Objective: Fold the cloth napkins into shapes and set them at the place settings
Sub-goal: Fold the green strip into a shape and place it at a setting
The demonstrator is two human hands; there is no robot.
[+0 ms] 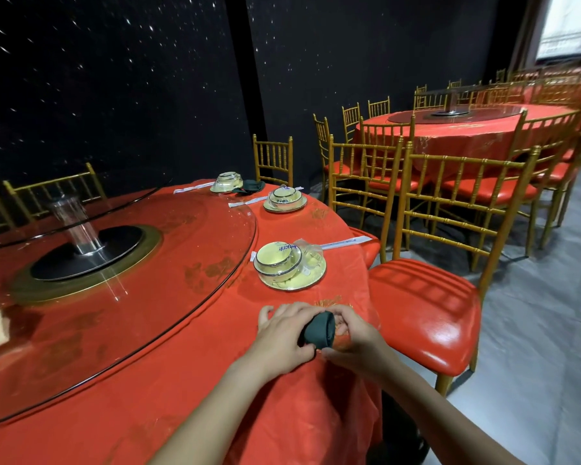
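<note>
Green rolled napkin [319, 330] is gripped by left hand [282, 335] and right hand [354, 338], fingers [342, 313] curled round it; one folded napkin [250, 186] lies far off, while near setting [311, 280] and middle setting [300, 205] wait.

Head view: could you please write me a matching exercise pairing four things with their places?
1. rolled dark green cloth napkin
2. folded dark green cloth napkin
3. round glass turntable
4. nearest red-seated gold chair

A. beside the farthest yellow bowl set
B. at the middle of the red-clothed round table
C. held by the left hand and right hand
D. on the floor, right of that table

Pairs: 1-C, 2-A, 3-B, 4-D
</note>
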